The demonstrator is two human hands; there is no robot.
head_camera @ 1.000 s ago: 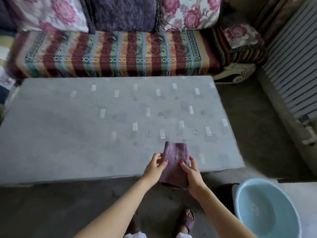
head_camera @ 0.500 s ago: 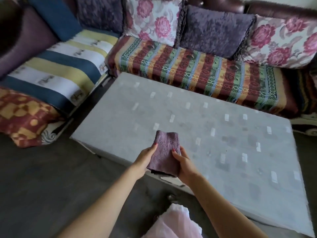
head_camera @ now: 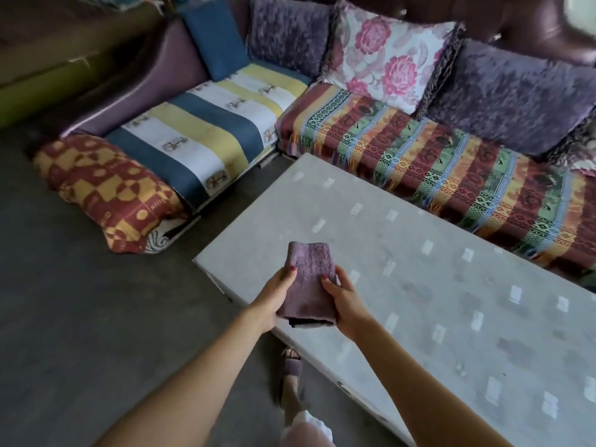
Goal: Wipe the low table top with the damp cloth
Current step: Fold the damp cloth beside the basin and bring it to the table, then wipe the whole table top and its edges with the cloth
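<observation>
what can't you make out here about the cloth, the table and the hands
- Cloth, head view: whether it is damp; the picture cannot show it. Its underside is hidden by its own folds.
- Left hand and right hand: fingers under the cloth are covered by it.
- Low table: far right end is cut off by the frame edge; dark patches on top are too blurred to identify.

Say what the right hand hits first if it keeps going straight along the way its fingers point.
Probably the purple cloth it already holds: the right hand points up and left into it. Beyond that lies the low table top, near its left corner, though the height above it is unclear.
</observation>
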